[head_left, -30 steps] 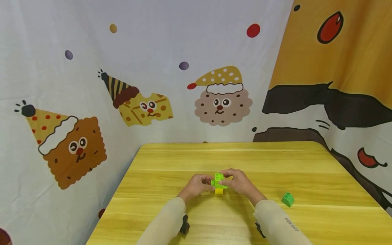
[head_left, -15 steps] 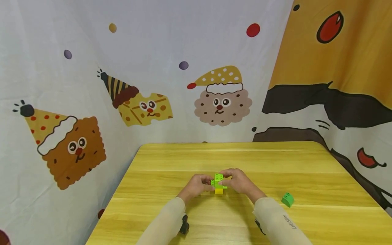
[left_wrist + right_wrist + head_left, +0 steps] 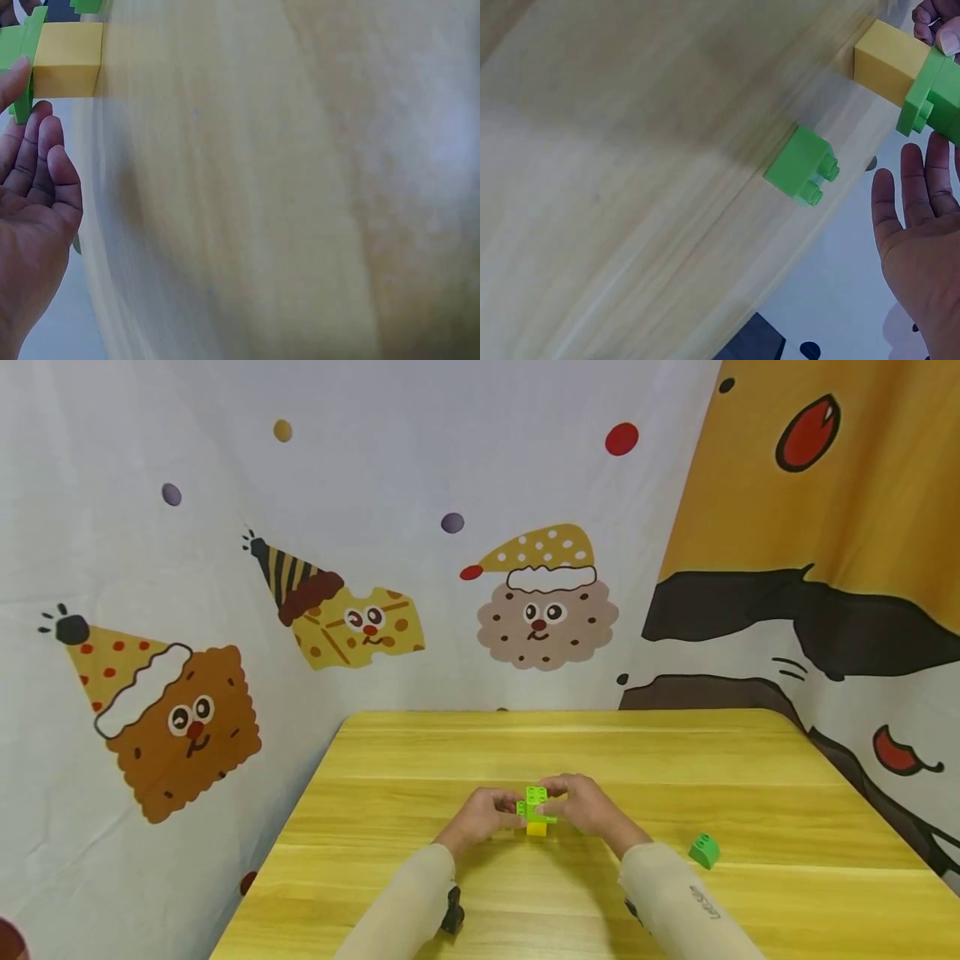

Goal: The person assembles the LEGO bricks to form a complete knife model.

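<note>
Mid-table stands a small stack: a yellow block at the bottom, light green bricks with studs above it. From the left, my left hand grips the green part between thumb and fingers. My right hand holds the same bricks from the right, its thumb at their near side. In the left wrist view the yellow block meets a flat green piece that the left thumb touches. The right wrist view shows the yellow block under the green bricks.
A loose green curved brick lies on the wooden table to the right of my right hand; it also shows in the right wrist view. A curtain with cartoon prints hangs behind and beside the table.
Both hands keep their hold on the stack and have barely moved. The view has shifted very slightly. The loose brick lies where it was.
</note>
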Available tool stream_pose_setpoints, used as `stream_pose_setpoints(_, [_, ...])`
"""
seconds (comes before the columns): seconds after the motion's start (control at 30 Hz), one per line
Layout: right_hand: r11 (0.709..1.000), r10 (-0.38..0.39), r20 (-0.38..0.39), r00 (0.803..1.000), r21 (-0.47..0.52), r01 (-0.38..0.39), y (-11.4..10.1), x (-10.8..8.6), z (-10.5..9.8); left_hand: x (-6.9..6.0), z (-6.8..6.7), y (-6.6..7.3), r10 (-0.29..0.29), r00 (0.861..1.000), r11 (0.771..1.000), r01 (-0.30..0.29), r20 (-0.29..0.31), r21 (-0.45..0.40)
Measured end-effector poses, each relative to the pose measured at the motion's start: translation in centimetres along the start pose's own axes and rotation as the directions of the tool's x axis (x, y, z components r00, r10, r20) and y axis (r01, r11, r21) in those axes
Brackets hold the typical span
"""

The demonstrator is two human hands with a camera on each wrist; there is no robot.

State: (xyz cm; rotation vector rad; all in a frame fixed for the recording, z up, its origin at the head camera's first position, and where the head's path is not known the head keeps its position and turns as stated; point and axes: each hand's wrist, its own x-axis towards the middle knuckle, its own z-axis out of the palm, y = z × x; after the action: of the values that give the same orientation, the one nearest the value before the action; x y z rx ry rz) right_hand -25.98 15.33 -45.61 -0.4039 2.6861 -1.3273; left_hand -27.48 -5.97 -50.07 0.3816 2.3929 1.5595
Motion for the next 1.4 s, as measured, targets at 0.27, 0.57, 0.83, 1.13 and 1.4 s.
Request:
stream_pose_setpoints(0.27, [0.998,-0.036,-0.031,0.999,0.047,0.037,0.8,-0.2,0.5,0.0,0.0,-0.4,0.014,1.0,1.0,-0.014,0.001,-0.014])
stream_pose_setpoints(0.57, [0.995,0.008,-0.076,0.997,0.098,-0.001,0.9,-0.2,0.9,-0.2,-0.2,0.2,0.003,1.0,1.0,-0.003,-0.005,-0.009])
stream_pose_setpoints(0.83, [0.997,0.02,-0.08,0.997,0.071,-0.014,1.5,-0.7,0.6,0.0,-0.1,0.1,0.016,1.0,1.0,-0.016,-0.011,0.009])
stream_pose_setpoints(1.13, [0.996,0.084,-0.122,0.989,0.052,-0.078,4.2,-1.5,-1.9,0.1,0.0,-0.1,0.01,1.0,1.0,-0.01,-0.025,0.022])
stream_pose_setpoints(1.4, [0.991,0.13,-0.124,0.984,0.017,-0.129,6.7,-2.6,-3.0,0.1,0.0,-0.1,0.009,1.0,1.0,-0.009,-0.024,0.023])
